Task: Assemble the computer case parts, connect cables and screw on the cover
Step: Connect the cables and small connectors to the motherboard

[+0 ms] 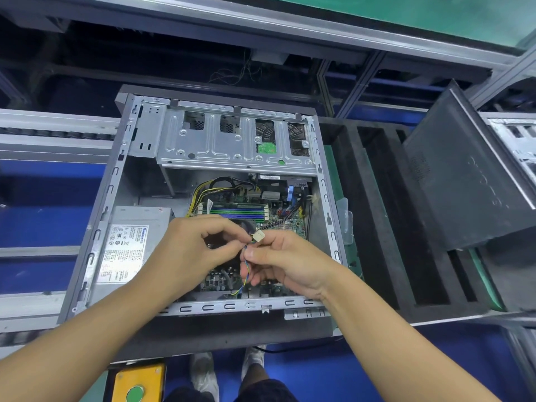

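An open computer case [107, 198] lies flat on the bench with its motherboard [246, 210] exposed. Both my hands hover over the board's middle. My right hand [287, 265] pinches a thin blue, yellow and green fan cable [244, 281] whose small beige connector [258, 236] sticks up between the fingertips. My left hand [191, 248] pinches the same cable just left of the connector. A grey power supply [130, 245] with a white label sits in the case's left part. The silver drive cage [232, 143] spans the far end. The dark side cover [470, 175] leans at the right.
A black foam tray [385, 216] with long slots lies right of the case. A yellow box with a green button [139, 384] sits at the bench's near edge. Metal rails run along the left. My feet show on the blue floor below.
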### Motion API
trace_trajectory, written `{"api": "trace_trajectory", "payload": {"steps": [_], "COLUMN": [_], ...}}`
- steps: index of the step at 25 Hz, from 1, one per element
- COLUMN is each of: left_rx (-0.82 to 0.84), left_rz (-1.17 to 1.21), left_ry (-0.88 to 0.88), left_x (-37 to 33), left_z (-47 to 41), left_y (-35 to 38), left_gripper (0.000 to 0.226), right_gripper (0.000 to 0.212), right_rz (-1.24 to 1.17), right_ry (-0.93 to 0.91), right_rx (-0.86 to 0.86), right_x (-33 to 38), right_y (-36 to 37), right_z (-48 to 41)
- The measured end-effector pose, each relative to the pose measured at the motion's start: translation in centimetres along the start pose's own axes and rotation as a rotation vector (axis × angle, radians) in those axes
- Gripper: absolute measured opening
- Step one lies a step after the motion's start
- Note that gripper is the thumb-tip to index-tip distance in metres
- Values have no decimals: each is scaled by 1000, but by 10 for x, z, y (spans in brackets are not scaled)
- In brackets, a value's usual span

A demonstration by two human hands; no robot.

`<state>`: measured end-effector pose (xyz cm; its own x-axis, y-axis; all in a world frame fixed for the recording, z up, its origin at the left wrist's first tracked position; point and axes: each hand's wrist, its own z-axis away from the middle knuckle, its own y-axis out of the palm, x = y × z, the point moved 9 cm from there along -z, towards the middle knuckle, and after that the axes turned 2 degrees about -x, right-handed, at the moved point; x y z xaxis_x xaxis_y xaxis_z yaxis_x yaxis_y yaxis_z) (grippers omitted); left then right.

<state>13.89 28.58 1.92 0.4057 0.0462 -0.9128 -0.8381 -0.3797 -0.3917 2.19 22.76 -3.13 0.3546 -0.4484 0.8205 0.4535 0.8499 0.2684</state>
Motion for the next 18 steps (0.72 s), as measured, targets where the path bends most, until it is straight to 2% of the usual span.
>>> {"api": "trace_trajectory", "payload": {"steps": [3, 9, 14, 18], "left_rx": [35, 128, 82, 55], "left_rz": [-17, -130, -107, -93], "left_ry": [20, 181, 160, 130], "left_x": [-4, -19, -16, -14], "left_z": [-1, -1, 3, 4], "left_y": [-1, 6, 4, 1], "left_gripper": [28, 19, 21, 16], "right_gripper": [15, 17, 7, 19], "right_rz": [17, 87, -40, -126], "right_ry": [-39, -55, 9, -28], "right_rx": [0, -36, 61, 0], "right_x": [3, 3, 1, 2], "right_y": [0, -2, 4, -5], "right_z": [2, 4, 8, 7]}}
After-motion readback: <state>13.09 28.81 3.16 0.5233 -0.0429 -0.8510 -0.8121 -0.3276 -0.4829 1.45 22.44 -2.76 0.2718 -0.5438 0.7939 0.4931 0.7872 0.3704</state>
